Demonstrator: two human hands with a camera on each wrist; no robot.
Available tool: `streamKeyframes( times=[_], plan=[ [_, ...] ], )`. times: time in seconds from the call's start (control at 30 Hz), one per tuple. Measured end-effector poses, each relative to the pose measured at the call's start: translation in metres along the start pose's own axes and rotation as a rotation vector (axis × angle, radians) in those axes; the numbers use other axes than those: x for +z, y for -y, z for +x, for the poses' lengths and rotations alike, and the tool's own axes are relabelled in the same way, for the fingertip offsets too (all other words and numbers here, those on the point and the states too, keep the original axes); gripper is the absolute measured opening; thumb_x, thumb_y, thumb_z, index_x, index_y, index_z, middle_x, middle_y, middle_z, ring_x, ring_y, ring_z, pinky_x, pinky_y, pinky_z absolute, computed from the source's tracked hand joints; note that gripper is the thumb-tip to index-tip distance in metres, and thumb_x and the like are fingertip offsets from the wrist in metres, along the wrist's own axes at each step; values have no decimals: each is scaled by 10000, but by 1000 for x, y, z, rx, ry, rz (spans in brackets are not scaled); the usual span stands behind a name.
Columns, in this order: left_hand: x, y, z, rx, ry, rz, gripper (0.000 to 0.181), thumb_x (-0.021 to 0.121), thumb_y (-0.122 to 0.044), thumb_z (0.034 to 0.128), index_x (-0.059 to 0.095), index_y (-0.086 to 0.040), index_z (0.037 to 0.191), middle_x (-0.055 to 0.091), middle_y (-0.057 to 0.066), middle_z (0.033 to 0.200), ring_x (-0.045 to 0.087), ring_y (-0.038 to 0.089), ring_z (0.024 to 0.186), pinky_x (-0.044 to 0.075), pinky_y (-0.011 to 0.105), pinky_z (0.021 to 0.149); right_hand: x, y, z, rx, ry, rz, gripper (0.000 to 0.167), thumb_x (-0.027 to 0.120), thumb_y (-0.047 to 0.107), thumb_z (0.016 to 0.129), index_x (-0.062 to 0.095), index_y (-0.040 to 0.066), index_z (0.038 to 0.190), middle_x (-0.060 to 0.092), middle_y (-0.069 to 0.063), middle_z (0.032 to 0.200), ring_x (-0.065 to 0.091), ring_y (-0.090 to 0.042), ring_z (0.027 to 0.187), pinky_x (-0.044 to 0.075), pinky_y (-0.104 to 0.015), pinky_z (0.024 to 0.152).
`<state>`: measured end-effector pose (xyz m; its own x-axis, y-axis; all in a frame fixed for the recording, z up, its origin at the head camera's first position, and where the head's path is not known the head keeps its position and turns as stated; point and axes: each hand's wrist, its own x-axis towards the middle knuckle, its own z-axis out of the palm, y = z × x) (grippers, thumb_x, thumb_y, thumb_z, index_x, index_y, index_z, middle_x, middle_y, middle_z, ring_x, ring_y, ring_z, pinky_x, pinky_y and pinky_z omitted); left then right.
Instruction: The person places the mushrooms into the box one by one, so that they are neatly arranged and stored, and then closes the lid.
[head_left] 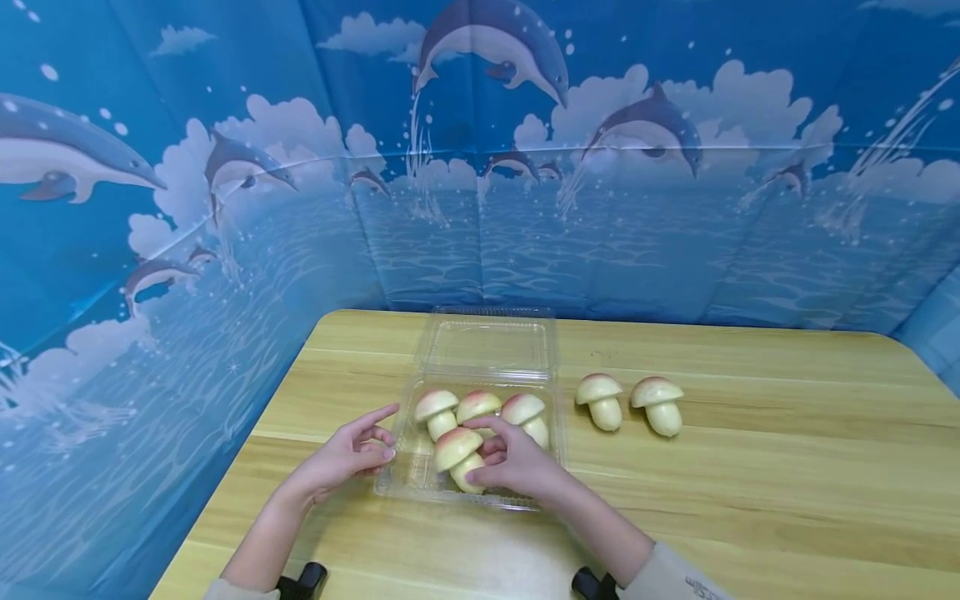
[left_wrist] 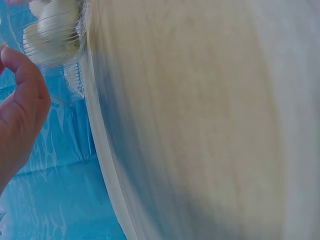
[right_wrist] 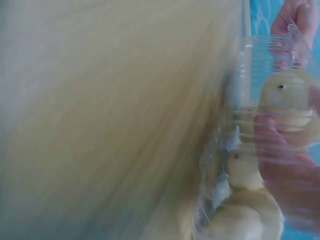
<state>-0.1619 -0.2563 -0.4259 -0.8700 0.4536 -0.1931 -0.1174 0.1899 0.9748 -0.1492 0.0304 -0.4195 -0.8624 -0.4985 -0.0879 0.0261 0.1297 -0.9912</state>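
A mushroom [head_left: 458, 455] tilts leftward, pinched in the right grip [head_left: 519, 460].

A hand could pass over the broad bare wood of the table [head_left: 787, 458] at the lower right of the frame, or over the strip at centre left. Inside the box [head_left: 411, 473], room shows in the near left corner. The left hand [head_left: 347, 457] stands at its left wall; the right hand [head_left: 517, 458], gripping the front mushroom [head_left: 457, 450], blocks the near right. Three mushrooms [head_left: 477, 406] crowd the back, with the open lid [head_left: 491, 343] beyond. Only a narrow lane separates the box from two loose mushrooms [head_left: 600, 402]. The curtain [head_left: 637, 242] bounds the top.
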Motion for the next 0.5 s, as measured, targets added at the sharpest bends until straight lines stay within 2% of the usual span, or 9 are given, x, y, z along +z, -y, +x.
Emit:
streamKeyframes(
  times=[0.27, 0.5],
  plan=[
    [0, -1, 0, 4, -4, -3, 721, 619, -65, 883, 211, -49, 1477, 459, 83, 1005, 489, 97, 709, 445, 219, 636, 11, -2, 12, -10, -25, -51, 657, 755, -8, 708, 477, 21, 1303, 583, -140, 930, 594, -184, 785, 516, -294, 687],
    [1, -1, -1, 0, -6, -7, 717, 614, -60, 884, 212, -47, 1477, 458, 82, 1005, 488, 101, 710, 452, 222, 646, 18, -2, 19, -26, 0, -122, 621, 765, 2, 705, 507, 15, 1270, 591, -118, 893, 602, -187, 777, 512, -278, 668]
  ],
)
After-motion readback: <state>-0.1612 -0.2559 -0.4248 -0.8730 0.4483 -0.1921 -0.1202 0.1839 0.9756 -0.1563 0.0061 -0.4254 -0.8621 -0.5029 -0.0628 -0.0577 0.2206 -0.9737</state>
